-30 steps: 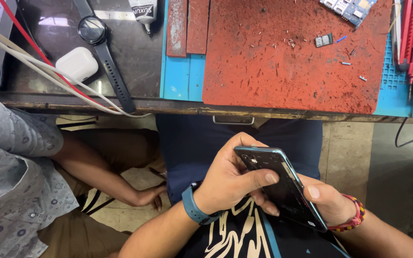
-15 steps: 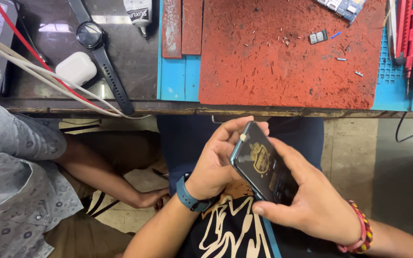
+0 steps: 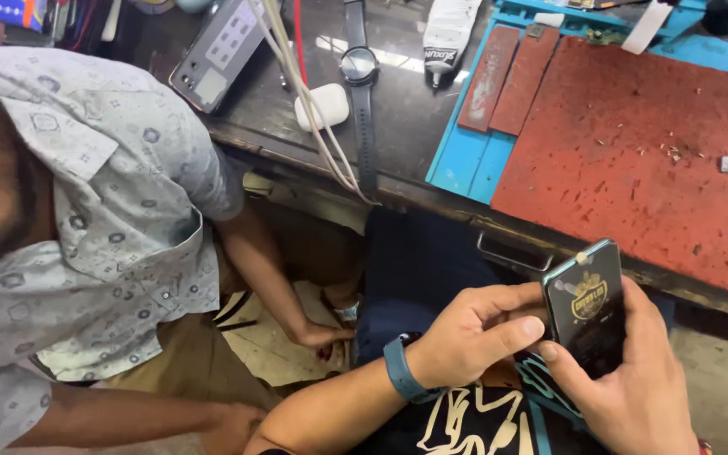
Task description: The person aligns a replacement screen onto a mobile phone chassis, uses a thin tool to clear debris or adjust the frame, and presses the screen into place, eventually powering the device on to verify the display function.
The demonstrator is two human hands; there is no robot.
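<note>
Lying on the dark worktop (image 3: 398, 118), a white tube (image 3: 446, 34); both left hand (image 3: 465, 341) and right hand (image 3: 634, 388) grip a dark phone (image 3: 587, 307).

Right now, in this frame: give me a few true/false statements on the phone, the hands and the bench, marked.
1. Both hands hold the phone. True: the left hand grips its left edge and the right hand cradles it from below.
2. The phone lies flat on the red mat. False: it is held up in front of the bench, off the mat.
3. A wristwatch lies on the dark bench top beside a white earbud case. True.
4. The left wrist is bare. False: it wears a blue band.
5. Another person in a patterned grey shirt sits to the left. True.
</note>
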